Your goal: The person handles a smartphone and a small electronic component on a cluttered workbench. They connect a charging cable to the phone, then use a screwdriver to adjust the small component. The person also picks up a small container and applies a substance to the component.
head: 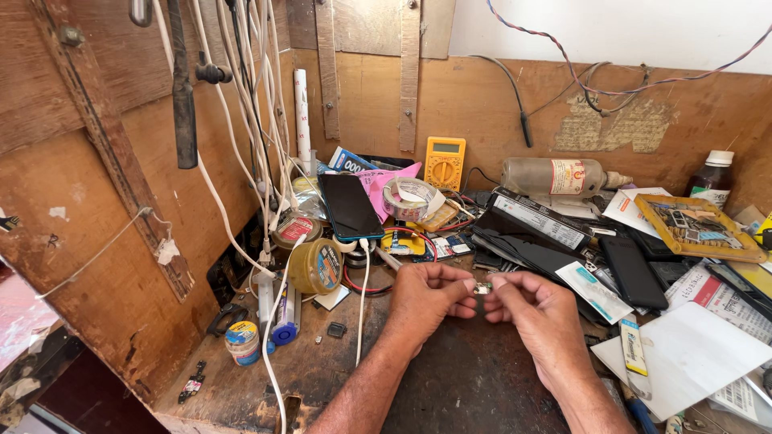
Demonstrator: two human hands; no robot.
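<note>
Your left hand (pixel 426 299) and right hand (pixel 532 309) each pinch one end of a single small green circuit board (pixel 482 287), long axis left-right; one yellow multimeter (pixel 445 162) stands beyond.

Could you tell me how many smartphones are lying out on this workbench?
2 plainly in view: one smartphone propped up at the back left with a white cable plugged in, and a black smartphone lying flat right of the hands. More may be buried among the clutter.
</note>
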